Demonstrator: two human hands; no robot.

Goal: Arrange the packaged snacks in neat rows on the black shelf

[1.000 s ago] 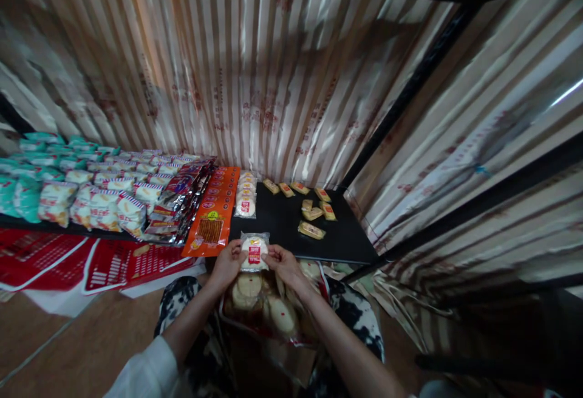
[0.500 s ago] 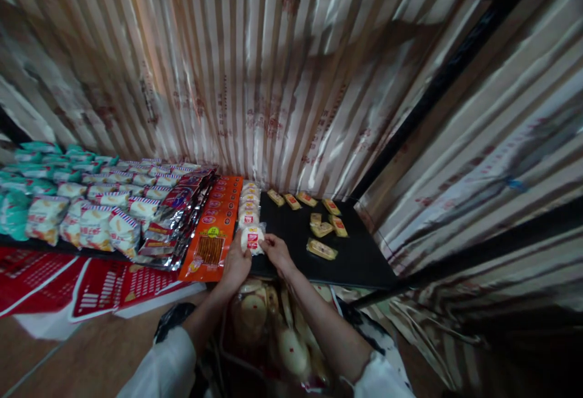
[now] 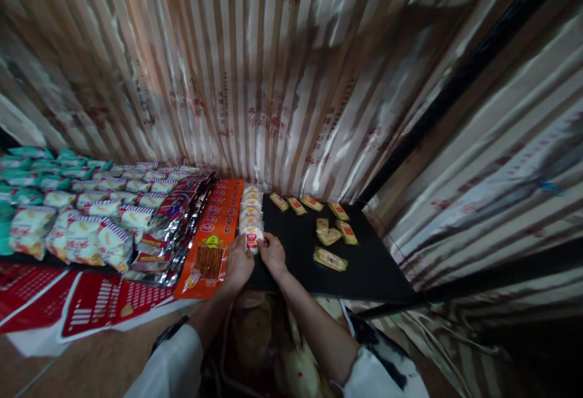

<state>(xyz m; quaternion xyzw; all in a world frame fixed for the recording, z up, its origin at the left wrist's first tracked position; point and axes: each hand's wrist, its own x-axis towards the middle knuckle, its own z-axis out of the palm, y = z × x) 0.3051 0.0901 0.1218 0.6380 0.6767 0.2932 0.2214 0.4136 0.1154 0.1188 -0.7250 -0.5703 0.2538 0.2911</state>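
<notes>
A small white snack packet [image 3: 252,241] with a red label lies at the near end of a row of like packets [image 3: 251,203], overlapping the one behind it. My left hand [image 3: 239,260] grips its left side, fingers closed. On its right side, my right hand [image 3: 274,254] pinches the edge. Left of the row is a tall orange snack bag [image 3: 209,240] with a picture of brown sticks. Beneath my forearms, partly hidden and dim, are more pale round packets [image 3: 298,364].
Several yellow wrapped snacks [image 3: 330,259] lie scattered on the right of the black shelf [image 3: 291,273]. Silver and purple bags [image 3: 157,246], white bags [image 3: 84,237] and green bags [image 3: 27,173] crowd the left. Striped sheeting [image 3: 273,82] hangs behind; a dark post [image 3: 437,97] stands at right.
Both hands have pushed the white packet away from me, up against the row, where it now lies lower and less raised. The view has shifted slightly.
</notes>
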